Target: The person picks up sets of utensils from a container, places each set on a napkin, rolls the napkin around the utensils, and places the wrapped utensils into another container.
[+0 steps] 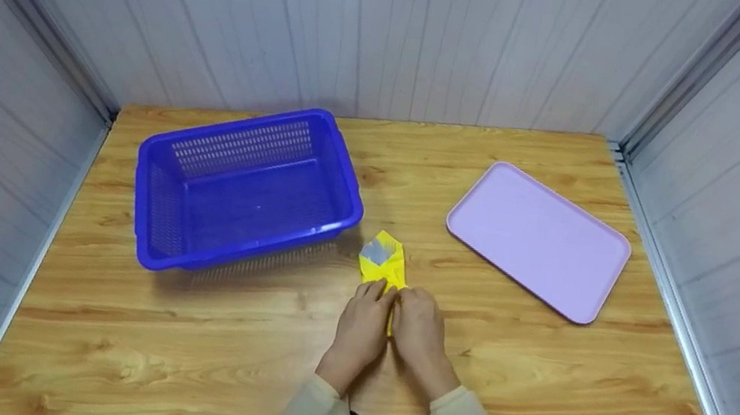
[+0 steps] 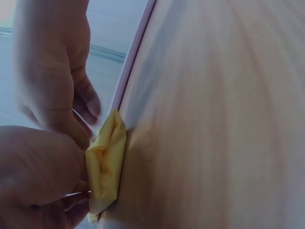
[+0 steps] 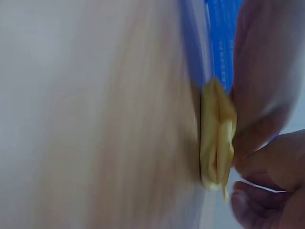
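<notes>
On the wooden table lies a soft, yellow, folded cloth-like piece (image 1: 391, 270) with a grey patch at its far end. Both hands meet over its near part in the head view. My left hand (image 1: 363, 322) pinches it from the left side, and my right hand (image 1: 422, 329) pinches it from the right. Seen from the left wrist, the yellow piece (image 2: 107, 167) is a thick fold with a crease at its end. In the right wrist view its layers (image 3: 217, 138) stand edge-on beside the fingers. The hands cover much of its near half.
A blue plastic basket (image 1: 240, 253) with slotted sides stands to the left, behind the hands' level. A pink-lilac tray (image 1: 539, 241) lies flat to the right. Panelled walls (image 1: 386, 28) enclose the wooden table (image 1: 181, 372) at the back and both sides.
</notes>
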Motion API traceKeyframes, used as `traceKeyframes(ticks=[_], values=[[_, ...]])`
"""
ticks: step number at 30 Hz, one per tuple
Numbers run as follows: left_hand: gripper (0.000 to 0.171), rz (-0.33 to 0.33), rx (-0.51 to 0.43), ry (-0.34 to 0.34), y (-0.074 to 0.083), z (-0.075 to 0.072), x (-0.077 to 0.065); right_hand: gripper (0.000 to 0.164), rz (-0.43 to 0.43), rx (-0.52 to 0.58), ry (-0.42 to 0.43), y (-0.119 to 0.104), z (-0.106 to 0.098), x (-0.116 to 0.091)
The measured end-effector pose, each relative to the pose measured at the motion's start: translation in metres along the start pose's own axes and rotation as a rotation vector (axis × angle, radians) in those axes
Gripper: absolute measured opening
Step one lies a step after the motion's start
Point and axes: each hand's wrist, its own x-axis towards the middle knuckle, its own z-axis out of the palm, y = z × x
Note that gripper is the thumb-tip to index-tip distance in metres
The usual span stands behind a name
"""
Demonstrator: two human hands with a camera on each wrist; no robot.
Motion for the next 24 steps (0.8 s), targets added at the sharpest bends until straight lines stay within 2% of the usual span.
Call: traceKeyframes(ticks=[3, 5, 8, 10, 13, 16, 21, 24], values=[[0.027, -0.016, -0.058, 0.065, -0.002, 0.002, 0.002, 0.009, -0.020, -0.071, -0.025, -0.008, 0.003, -0.008], [0.023, -0.074, -0.101, 0.120, -0.003, 0.002, 0.002, 0.009, -0.017, -0.117, -0.015, -0.011, 0.006, -0.012], [0.035, -0.246, -0.203, 0.176, -0.002, 0.000, 0.002, 0.011, -0.026, -0.142, 0.014, -0.013, 0.009, -0.015], [0.049, -0.370, -0.297, 0.176, -0.002, -0.004, 0.004, 0.012, -0.029, -0.123, 0.029, -0.013, 0.010, -0.016], [0.061, -0.501, -0.425, 0.104, -0.004, -0.012, 0.013, 0.016, -0.007, -0.070, 0.029, -0.011, 0.011, -0.016], [0.053, -0.575, -0.514, 0.010, -0.008, -0.018, 0.022, 0.020, 0.015, -0.017, 0.027, -0.008, 0.011, -0.017], [0.032, -0.635, -0.574, -0.111, -0.011, -0.023, 0.028, 0.024, 0.023, 0.071, 0.044, -0.002, 0.013, -0.019], [0.030, -0.657, -0.606, -0.154, -0.013, -0.025, 0.029, 0.025, 0.016, 0.126, 0.056, 0.000, 0.014, -0.019]])
